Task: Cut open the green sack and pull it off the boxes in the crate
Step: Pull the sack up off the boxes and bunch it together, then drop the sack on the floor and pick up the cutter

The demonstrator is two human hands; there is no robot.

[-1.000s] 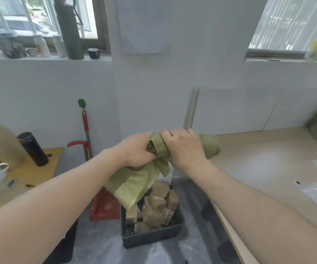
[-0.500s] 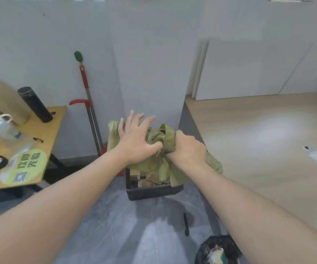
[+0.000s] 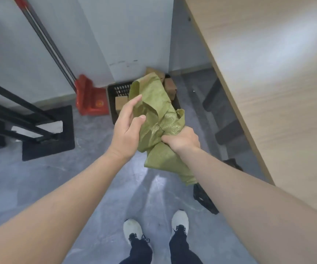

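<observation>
The green woven sack (image 3: 157,119) is crumpled into a bundle in front of me, off the boxes and above the floor. My right hand (image 3: 182,139) is clenched around its middle, and a flap hangs down below my wrist. My left hand (image 3: 128,126) presses against the sack's left side with thumb and fingers loosely curled on the fabric. Behind the sack stands the black plastic crate (image 3: 118,93) on the floor, with brown cardboard boxes (image 3: 170,86) showing inside; most of the crate is hidden by the sack.
A red dustpan (image 3: 91,98) with a long handle leans on the wall left of the crate. A black metal frame (image 3: 29,122) stands at the left. The wooden table (image 3: 268,73) runs along the right. A black bag (image 3: 204,199) lies near my feet.
The view has tilted down towards the floor. Both hands have lowered and drawn the bundled sack towards me; my left hand went from spread flat on top to curling against its side.
</observation>
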